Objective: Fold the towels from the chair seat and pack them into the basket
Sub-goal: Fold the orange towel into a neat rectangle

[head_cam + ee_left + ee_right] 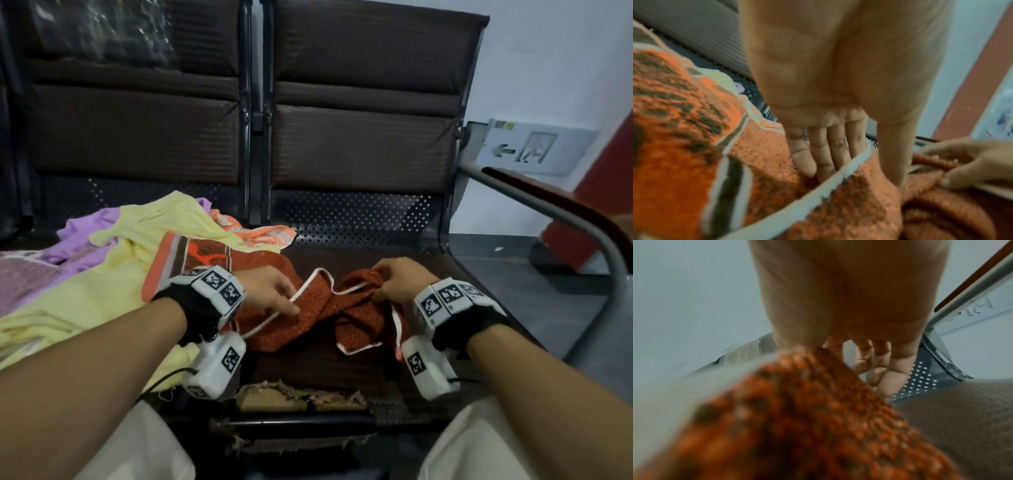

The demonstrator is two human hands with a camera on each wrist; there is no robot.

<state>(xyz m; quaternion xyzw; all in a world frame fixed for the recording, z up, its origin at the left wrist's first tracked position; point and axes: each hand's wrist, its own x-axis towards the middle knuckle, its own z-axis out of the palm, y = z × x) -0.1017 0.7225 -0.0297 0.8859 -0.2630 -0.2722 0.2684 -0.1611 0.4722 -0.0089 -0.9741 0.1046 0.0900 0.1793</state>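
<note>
An orange-red towel (308, 318) with a white hem lies bunched and twisted on the brown chair seat (325, 363). My left hand (274, 293) is at its left part. In the left wrist view the left hand (865, 170) has the hem between its thumb and straight fingers (822, 155), over the towel (849, 207). My right hand (394, 281) pinches a raised bunch of the same towel at the right. In the right wrist view its curled fingers (879, 369) hold the towel (797, 418). No basket is in view.
On the left seat lies a heap of towels: a yellow one (113, 274), a purple one (82, 233) and an orange-brown patterned one (205, 253). A metal armrest (582, 222) bounds the seat on the right. The seat's front edge (301, 399) is torn.
</note>
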